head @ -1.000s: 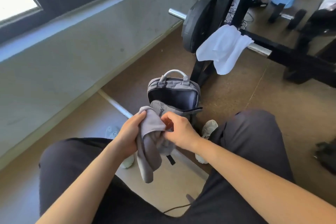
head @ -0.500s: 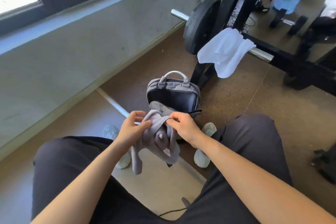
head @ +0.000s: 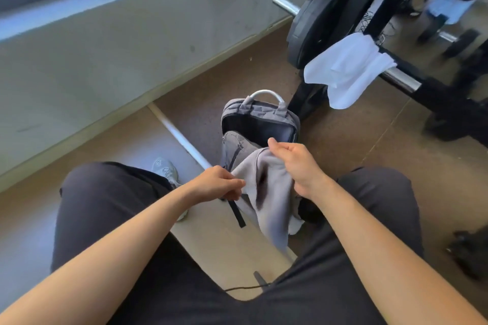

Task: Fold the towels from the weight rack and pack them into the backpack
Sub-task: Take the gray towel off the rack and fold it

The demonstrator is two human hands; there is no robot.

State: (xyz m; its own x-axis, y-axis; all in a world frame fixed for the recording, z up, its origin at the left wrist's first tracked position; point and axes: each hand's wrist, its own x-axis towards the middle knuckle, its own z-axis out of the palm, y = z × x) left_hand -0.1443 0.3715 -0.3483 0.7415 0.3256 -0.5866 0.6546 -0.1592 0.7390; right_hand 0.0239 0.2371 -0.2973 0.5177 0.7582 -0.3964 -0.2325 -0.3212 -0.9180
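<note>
A grey towel (head: 269, 192) hangs between my hands, just in front of the backpack. My left hand (head: 219, 185) pinches its left corner and my right hand (head: 295, 163) grips its upper right edge; the rest droops down between my knees. The grey backpack (head: 260, 124) stands upright on the floor with its top unzipped and its dark inside showing. A white towel (head: 348, 68) is draped over the steel bar of the black weight rack (head: 449, 97), behind and right of the backpack.
A black weight plate (head: 314, 24) sits on the bar's end near the grey wall. My knees in dark trousers flank the towel, and a white shoe (head: 166, 169) shows beside the left one. Another person's legs stand at the far right. Dark objects lie on the floor at right.
My hands have drawn apart, spreading the bunched grey towel. My right hand rose toward the backpack's opening. The view shifted slightly left and down.
</note>
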